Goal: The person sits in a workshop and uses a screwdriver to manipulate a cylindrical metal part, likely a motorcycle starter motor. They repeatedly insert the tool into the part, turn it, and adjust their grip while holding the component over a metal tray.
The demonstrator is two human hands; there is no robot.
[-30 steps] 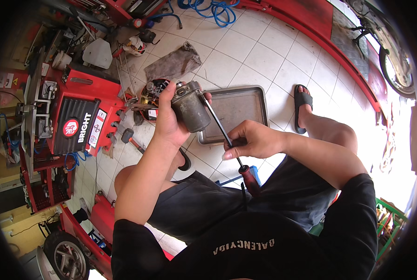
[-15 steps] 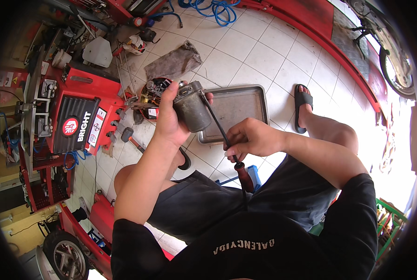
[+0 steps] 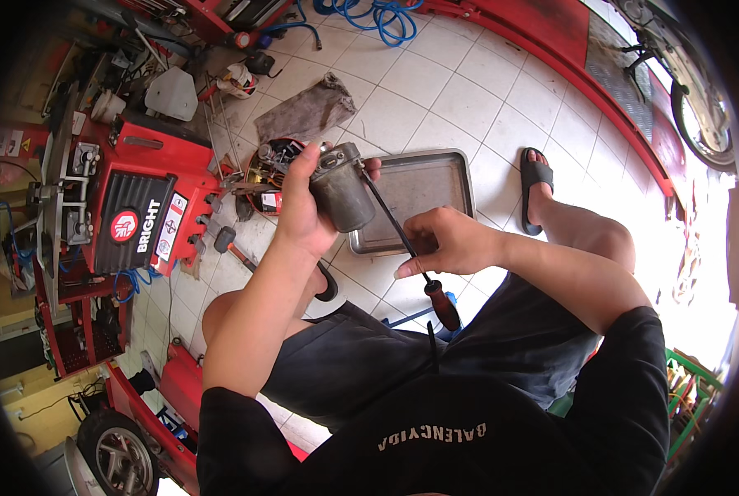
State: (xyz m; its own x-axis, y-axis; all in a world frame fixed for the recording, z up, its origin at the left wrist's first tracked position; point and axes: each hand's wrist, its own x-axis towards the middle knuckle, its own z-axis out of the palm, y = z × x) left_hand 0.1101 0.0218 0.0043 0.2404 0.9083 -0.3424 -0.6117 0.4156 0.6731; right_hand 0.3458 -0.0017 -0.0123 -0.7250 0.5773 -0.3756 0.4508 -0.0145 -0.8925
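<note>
My left hand [image 3: 305, 207] is closed around a grey cylindrical metal part [image 3: 343, 197], tilted, with a fitting and a screw lug at its upper end. My right hand [image 3: 452, 241] holds a long screwdriver by its black shaft [image 3: 396, 225], fingers curled beside it and the thumb a little apart. The shaft's tip meets the lug on the right side of the metal part; whether it sits in a screw is too small to tell. The dark red handle [image 3: 443, 307] hangs below my right hand, above my lap, with neither hand on it.
A shallow metal tray [image 3: 471, 194] lies on the tiled floor beyond my hands. Left of it are a bowl of small parts [image 3: 263, 178], a grey rag [image 3: 303, 112] and a hammer [image 3: 225, 241]. A red machine [image 3: 159, 165] stands at the left.
The screwdriver's handle has swung slightly right and up, and my right thumb has loosened from the shaft. My left hand and the metal part have barely moved.
</note>
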